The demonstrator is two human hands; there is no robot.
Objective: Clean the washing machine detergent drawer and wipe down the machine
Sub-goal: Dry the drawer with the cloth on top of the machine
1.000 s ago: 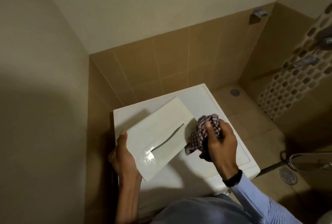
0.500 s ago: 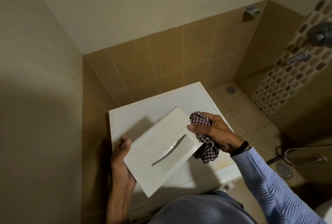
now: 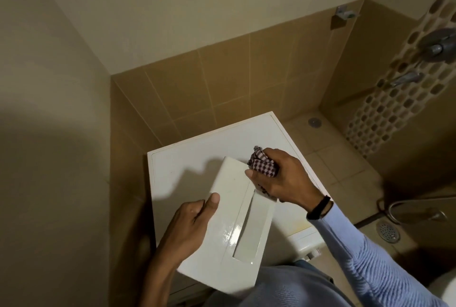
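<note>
The fingers (image 3: 272, 157) of the right hand (image 3: 283, 178) are curled tight round a bunched maroon-and-white checked cloth (image 3: 263, 167). One fingertip is laid flat on the far right corner of the white plastic detergent drawer front (image 3: 229, 208). The cloth sits at that same corner and seems to press against the panel's edge, though the hand hides the contact itself.

The left hand (image 3: 187, 225) grips the panel by its left edge. Its thumb (image 3: 213, 201) lies across the top face, and the other fingers go under the panel, out of sight.

The panel is held tilted, with its long side running from near to far. A long recessed handle slot (image 3: 246, 232) runs along its right half, with a glossy patch of glare just left of the slot. It hangs over the flat top of the white washing machine (image 3: 187, 163), which stands in the corner against tan wall tiles (image 3: 222, 80). The panel's near end reaches past the machine's front edge.

A black wristband (image 3: 319, 207) circles the right wrist, and a light blue ribbed sleeve (image 3: 365, 257) covers the forearm behind it. On the tiled floor to the right lies a round metal floor drain (image 3: 388, 231). Metal taps (image 3: 407, 78) stick out of the mosaic wall at the far right.
</note>
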